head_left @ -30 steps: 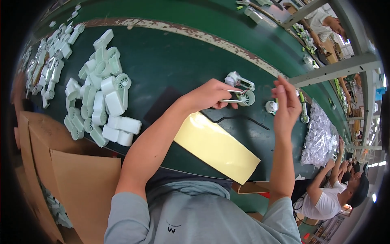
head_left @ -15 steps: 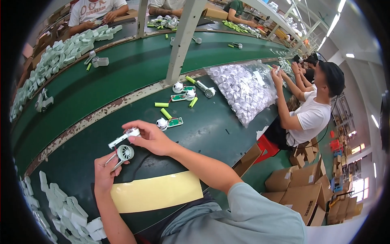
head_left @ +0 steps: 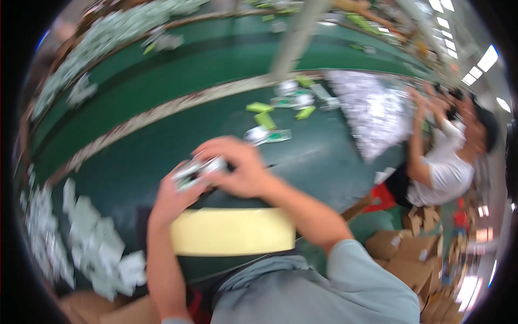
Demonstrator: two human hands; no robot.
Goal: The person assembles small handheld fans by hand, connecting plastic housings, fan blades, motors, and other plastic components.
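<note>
My left hand (head_left: 174,195) is closed round a pale fan housing (head_left: 186,182), which showed a round vented grille a moment earlier. Against it, my right hand (head_left: 237,164) pinches a white fan part with a round head (head_left: 215,164). The two pieces meet or overlap between my hands; blur and fingers hide how they fit. Below my hands lies a yellow sheet (head_left: 232,232). Just beyond them on the green bench are white round-headed parts (head_left: 256,135) with green circuit boards (head_left: 278,135), and several yellow-green cylindrical cells (head_left: 264,120).
Pale plastic shells (head_left: 97,237) are heaped at the left. A clear bag of white pieces (head_left: 372,110) lies at the right, near a person in a white shirt (head_left: 440,175). A green conveyor (head_left: 178,70) runs beyond a post (head_left: 299,40). Cartons (head_left: 407,254) stand lower right.
My hands have come together, bringing the white round-headed part against the fan housing. The whole view has shifted, so the bench things appear farther right and higher.
</note>
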